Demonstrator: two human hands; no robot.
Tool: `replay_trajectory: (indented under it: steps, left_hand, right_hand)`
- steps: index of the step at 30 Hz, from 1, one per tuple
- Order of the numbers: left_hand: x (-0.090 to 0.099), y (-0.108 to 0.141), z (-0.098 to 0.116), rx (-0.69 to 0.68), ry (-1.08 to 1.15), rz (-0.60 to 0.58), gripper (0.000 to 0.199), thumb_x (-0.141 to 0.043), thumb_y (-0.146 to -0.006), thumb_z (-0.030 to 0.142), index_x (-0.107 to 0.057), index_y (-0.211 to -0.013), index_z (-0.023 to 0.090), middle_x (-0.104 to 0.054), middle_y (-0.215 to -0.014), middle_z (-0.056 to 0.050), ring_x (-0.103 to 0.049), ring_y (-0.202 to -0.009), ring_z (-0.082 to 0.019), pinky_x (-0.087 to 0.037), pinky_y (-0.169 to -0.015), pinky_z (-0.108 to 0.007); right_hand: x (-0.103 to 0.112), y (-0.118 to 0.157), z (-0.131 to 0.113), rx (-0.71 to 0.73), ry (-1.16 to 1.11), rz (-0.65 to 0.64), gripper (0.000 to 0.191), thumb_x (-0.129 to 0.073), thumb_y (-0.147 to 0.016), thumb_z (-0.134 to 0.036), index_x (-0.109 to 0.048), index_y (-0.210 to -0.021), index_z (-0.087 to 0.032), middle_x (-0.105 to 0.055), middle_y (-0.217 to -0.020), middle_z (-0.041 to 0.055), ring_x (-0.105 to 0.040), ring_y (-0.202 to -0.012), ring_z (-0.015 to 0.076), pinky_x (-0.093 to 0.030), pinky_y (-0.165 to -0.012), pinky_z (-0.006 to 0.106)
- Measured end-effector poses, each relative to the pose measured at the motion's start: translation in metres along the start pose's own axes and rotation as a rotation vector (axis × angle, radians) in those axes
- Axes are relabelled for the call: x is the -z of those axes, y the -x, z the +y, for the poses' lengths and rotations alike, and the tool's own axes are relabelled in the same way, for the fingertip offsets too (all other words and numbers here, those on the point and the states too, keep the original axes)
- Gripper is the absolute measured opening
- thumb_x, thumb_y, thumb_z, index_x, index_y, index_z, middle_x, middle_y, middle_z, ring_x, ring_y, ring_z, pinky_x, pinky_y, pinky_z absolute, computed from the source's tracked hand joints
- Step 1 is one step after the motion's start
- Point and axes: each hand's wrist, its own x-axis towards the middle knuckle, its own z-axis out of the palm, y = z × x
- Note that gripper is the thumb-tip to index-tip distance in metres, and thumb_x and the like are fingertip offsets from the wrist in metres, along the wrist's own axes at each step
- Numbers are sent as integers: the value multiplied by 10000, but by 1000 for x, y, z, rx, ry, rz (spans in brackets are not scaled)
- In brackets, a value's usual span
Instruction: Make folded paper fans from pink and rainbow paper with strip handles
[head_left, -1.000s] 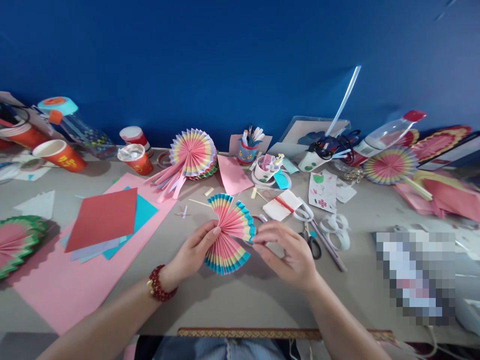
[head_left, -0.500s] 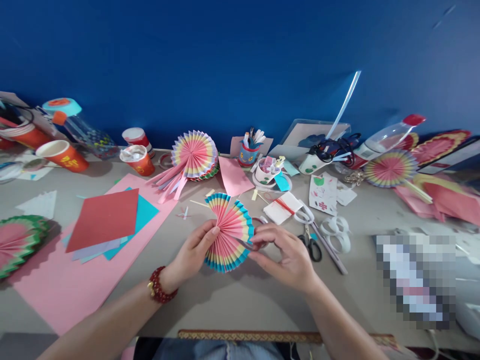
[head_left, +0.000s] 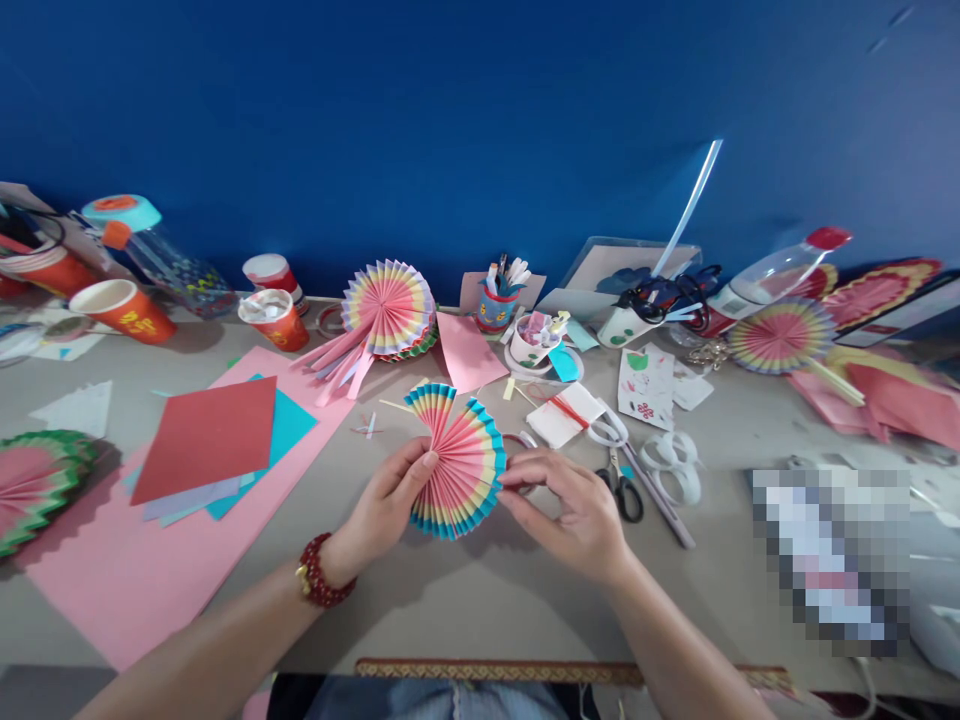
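Observation:
A pleated paper fan [head_left: 465,470], pink in the middle with yellow and blue bands toward the rim, is held up over the table. It spreads into a nearly full round, with a narrow gap at its upper edge. My left hand [head_left: 397,485] is closed on it, thumb in front near the centre where the pleats meet. At the right rim, the thumb and fingertips of my right hand [head_left: 566,510] pinch the blue edge. Behind the right fingers lies a roll of tape [head_left: 517,440], partly hidden.
Red and blue paper sheets [head_left: 210,440] lie on a large pink sheet [head_left: 247,545] to the left. Scissors [head_left: 621,488], a lilac stick [head_left: 664,495] and white tape rolls [head_left: 679,470] are right of my hands. Paper cups [head_left: 274,320], a finished paper rosette [head_left: 386,310] and a bottle [head_left: 780,270] line the wall.
A dark gap between the pleats by my right fingers has closed, and the pleats there now lie together. Both hands have hardly moved.

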Motion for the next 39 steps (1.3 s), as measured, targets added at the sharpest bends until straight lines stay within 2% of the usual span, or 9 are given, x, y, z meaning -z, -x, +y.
replay_trajectory:
  steps: [9, 16, 20, 25, 34, 39]
  left_hand:
    - [0, 0, 0, -2, -39, 17, 439, -576, -920, 560, -717, -1086, 179, -724, -980, -50, -631, -867, -182, -527, -781, -250]
    - [-3, 4, -1, 57, -103, 87, 382, -608, -885, 551, -701, -889, 181, -693, -858, -36, -601, -797, -171, -517, -701, -226]
    - [-4, 4, 4, 36, -116, 37, 379, -600, -885, 549, -664, -791, 188, -647, -782, -22, -562, -722, -155, -492, -649, -219]
    - [-5, 4, 13, -14, -133, -66, 372, -544, -922, 510, -586, -739, 189, -561, -727, 6, -485, -669, -130, -430, -622, -209]
    - [-7, 5, 15, 5, -62, -125, 370, -541, -939, 513, -556, -778, 180, -539, -744, 10, -472, -667, -123, -416, -615, -209]
    - [-7, 5, 14, 2, -60, -132, 363, -546, -941, 502, -564, -783, 175, -537, -738, 13, -467, -657, -119, -403, -603, -206]
  right_hand:
    - [0, 0, 0, 78, 111, 28, 165, -617, -881, -83, -675, -945, -224, -737, -827, 32, -711, -740, 161, -589, -705, 274]
    - [9, 1, 6, 183, 296, -38, 195, -550, -906, -81, -627, -1016, -224, -734, -886, 59, -718, -806, 197, -588, -734, 323]
    - [13, 0, 9, 209, 333, -70, 189, -547, -915, -84, -610, -1027, -223, -723, -903, 65, -719, -883, 212, -588, -786, 339]
    - [13, 0, 9, 141, 275, -82, 168, -576, -898, -79, -593, -970, -229, -706, -878, 53, -710, -906, 208, -578, -791, 335]
    - [12, -1, 9, 69, 248, -117, 138, -587, -880, -105, -585, -942, -229, -689, -847, 50, -696, -920, 217, -558, -753, 320]
    - [15, 0, 10, 101, 222, -137, 212, -585, -865, -93, -601, -1041, -211, -703, -939, 73, -688, -949, 215, -560, -775, 322]
